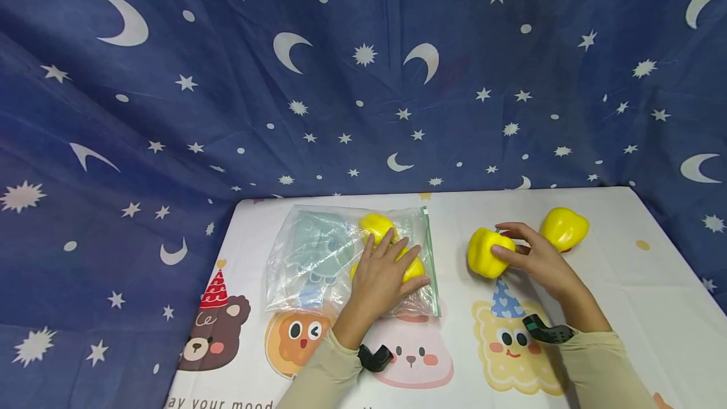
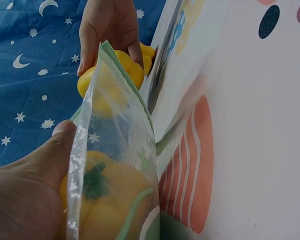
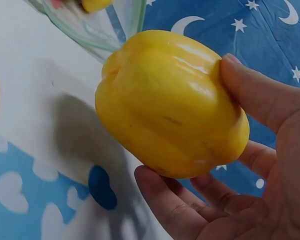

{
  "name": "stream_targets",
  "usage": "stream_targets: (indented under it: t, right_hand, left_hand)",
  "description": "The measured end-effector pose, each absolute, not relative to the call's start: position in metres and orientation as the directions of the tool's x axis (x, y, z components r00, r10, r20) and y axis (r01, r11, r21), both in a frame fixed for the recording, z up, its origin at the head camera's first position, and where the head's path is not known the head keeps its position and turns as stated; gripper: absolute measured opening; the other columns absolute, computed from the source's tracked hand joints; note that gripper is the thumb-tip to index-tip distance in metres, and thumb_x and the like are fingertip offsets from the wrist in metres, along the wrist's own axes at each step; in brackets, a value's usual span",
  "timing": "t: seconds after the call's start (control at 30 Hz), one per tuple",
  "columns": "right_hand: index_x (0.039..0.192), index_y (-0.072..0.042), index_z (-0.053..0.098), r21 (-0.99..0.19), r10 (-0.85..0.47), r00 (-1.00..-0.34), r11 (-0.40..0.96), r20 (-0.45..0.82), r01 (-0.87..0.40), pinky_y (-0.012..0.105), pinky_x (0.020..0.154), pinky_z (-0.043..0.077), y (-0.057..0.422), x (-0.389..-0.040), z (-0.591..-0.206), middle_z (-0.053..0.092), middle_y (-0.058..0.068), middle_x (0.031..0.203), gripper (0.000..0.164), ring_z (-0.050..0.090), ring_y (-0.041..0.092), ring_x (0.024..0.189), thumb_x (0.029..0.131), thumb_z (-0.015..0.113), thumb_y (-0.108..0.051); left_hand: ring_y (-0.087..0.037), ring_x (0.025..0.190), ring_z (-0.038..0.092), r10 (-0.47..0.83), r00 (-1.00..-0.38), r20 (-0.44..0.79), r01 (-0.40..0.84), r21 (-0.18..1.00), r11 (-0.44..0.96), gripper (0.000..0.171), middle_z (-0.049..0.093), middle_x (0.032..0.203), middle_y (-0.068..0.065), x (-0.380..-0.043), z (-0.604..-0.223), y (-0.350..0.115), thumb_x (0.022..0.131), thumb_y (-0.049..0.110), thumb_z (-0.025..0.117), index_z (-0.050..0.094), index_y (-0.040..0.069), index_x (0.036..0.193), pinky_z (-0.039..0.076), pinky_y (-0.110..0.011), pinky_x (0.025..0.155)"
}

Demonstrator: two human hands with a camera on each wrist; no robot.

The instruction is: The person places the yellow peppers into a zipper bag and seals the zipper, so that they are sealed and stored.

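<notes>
In the head view my right hand (image 1: 536,257) holds a yellow bell pepper (image 1: 485,253) above the table, right of the clear zip bag (image 1: 326,295). The right wrist view shows that pepper (image 3: 170,105) between thumb and fingers, its shadow below. My left hand (image 1: 382,273) rests on the bag with fingers spread, over the yellow peppers inside. One bagged pepper (image 1: 375,225) shows past the fingertips; another (image 1: 413,268) is partly hidden under the hand. In the left wrist view the thumb (image 2: 62,137) lies along the bag's green-edged mouth, which gapes towards the right hand.
Another yellow pepper (image 1: 564,229) lies on the table just beyond my right hand. The white tablecloth (image 1: 625,308) carries cartoon prints, among them a bear (image 1: 218,339). A blue curtain (image 1: 363,137) with moons and stars hangs behind the table.
</notes>
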State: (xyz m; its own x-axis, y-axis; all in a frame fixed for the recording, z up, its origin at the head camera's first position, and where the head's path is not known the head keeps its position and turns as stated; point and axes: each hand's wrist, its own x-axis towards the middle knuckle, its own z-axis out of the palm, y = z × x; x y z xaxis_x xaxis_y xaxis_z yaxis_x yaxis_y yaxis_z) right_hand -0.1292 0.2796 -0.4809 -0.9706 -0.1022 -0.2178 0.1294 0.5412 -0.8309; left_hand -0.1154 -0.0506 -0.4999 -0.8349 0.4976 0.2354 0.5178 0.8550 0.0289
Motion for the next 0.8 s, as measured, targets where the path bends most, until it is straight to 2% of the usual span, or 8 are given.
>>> stream_targets:
  t: [0.1, 0.2, 0.27, 0.33, 0.47, 0.6, 0.7, 0.8]
  right_hand:
    - [0.153, -0.009, 0.038, -0.841, -0.093, -0.969, 0.521, -0.229, 0.148, 0.057, 0.109, 0.047, 0.275, -0.132, -0.484, 0.036, 0.027, 0.159, 0.078, 0.044, 0.050, 0.137, 0.094, 0.072, -0.047]
    - [0.151, -0.008, 0.036, -0.856, -0.083, -0.966, 0.487, -0.244, 0.175, 0.036, 0.098, 0.057, 0.270, -0.134, -0.487, 0.039, 0.027, 0.158, 0.079, 0.050, 0.046, 0.134, 0.093, 0.072, -0.048]
    - [0.150, -0.008, 0.035, -0.865, -0.077, -0.964, 0.464, -0.253, 0.190, 0.023, 0.088, 0.057, 0.267, -0.136, -0.489, 0.042, 0.027, 0.156, 0.077, 0.054, 0.042, 0.130, 0.094, 0.072, -0.047]
    - [0.149, -0.007, 0.034, -0.876, -0.077, -0.963, 0.440, -0.257, 0.198, 0.018, 0.084, 0.056, 0.265, -0.137, -0.491, 0.043, 0.027, 0.154, 0.076, 0.057, 0.037, 0.125, 0.095, 0.071, -0.045]
    - [0.155, -0.011, 0.029, -0.893, -0.100, -0.961, 0.403, -0.259, 0.199, 0.022, 0.085, 0.058, 0.260, -0.138, -0.495, 0.040, 0.027, 0.152, 0.077, 0.059, 0.029, 0.116, 0.097, 0.070, -0.042]
    - [0.163, -0.017, 0.021, -0.905, -0.135, -0.955, 0.377, -0.264, 0.196, 0.033, 0.090, 0.061, 0.254, -0.139, -0.497, 0.037, 0.028, 0.150, 0.084, 0.059, 0.030, 0.113, 0.098, 0.069, -0.039]
    - [0.163, -0.016, 0.024, -0.901, -0.144, -0.950, 0.383, -0.275, 0.203, 0.037, 0.092, 0.061, 0.250, -0.139, -0.498, 0.036, 0.027, 0.151, 0.082, 0.057, 0.033, 0.117, 0.098, 0.069, -0.040]
    - [0.160, -0.014, 0.032, -0.891, -0.139, -0.944, 0.395, -0.300, 0.225, 0.037, 0.093, 0.060, 0.246, -0.140, -0.499, 0.037, 0.025, 0.153, 0.080, 0.056, 0.033, 0.119, 0.096, 0.069, -0.044]
  left_hand:
    - [-0.030, 0.152, 0.038, 0.498, -0.835, 0.233, 0.517, 0.027, 0.855, 0.067, 0.056, 0.151, 0.003, -0.115, -0.500, -0.051, 0.094, 0.076, 0.045, 0.056, 0.034, 0.146, 0.026, -0.060, 0.124]
    - [-0.030, 0.152, 0.038, 0.499, -0.834, 0.234, 0.518, 0.024, 0.855, 0.067, 0.056, 0.151, 0.003, -0.115, -0.500, -0.051, 0.094, 0.076, 0.045, 0.056, 0.034, 0.145, 0.027, -0.060, 0.123]
    - [-0.030, 0.151, 0.038, 0.500, -0.834, 0.233, 0.519, 0.022, 0.854, 0.067, 0.056, 0.151, 0.003, -0.115, -0.500, -0.051, 0.094, 0.076, 0.045, 0.056, 0.034, 0.145, 0.027, -0.060, 0.123]
    - [-0.030, 0.151, 0.038, 0.501, -0.834, 0.232, 0.519, 0.021, 0.855, 0.067, 0.056, 0.151, 0.003, -0.115, -0.500, -0.051, 0.094, 0.076, 0.045, 0.056, 0.034, 0.145, 0.027, -0.060, 0.123]
    - [-0.030, 0.152, 0.037, 0.500, -0.835, 0.228, 0.517, 0.019, 0.856, 0.067, 0.055, 0.152, 0.003, -0.115, -0.499, -0.051, 0.094, 0.076, 0.045, 0.056, 0.034, 0.146, 0.027, -0.060, 0.123]
    - [-0.029, 0.153, 0.035, 0.497, -0.842, 0.209, 0.512, 0.021, 0.859, 0.067, 0.054, 0.153, 0.003, -0.115, -0.498, -0.051, 0.095, 0.076, 0.044, 0.055, 0.035, 0.147, 0.025, -0.060, 0.124]
    - [-0.029, 0.154, 0.034, 0.495, -0.847, 0.192, 0.509, 0.026, 0.861, 0.068, 0.053, 0.154, 0.004, -0.115, -0.498, -0.050, 0.095, 0.076, 0.043, 0.054, 0.035, 0.148, 0.024, -0.060, 0.125]
    - [-0.029, 0.154, 0.034, 0.496, -0.848, 0.187, 0.510, 0.031, 0.859, 0.068, 0.053, 0.154, 0.004, -0.115, -0.497, -0.050, 0.095, 0.076, 0.043, 0.054, 0.035, 0.148, 0.024, -0.060, 0.125]
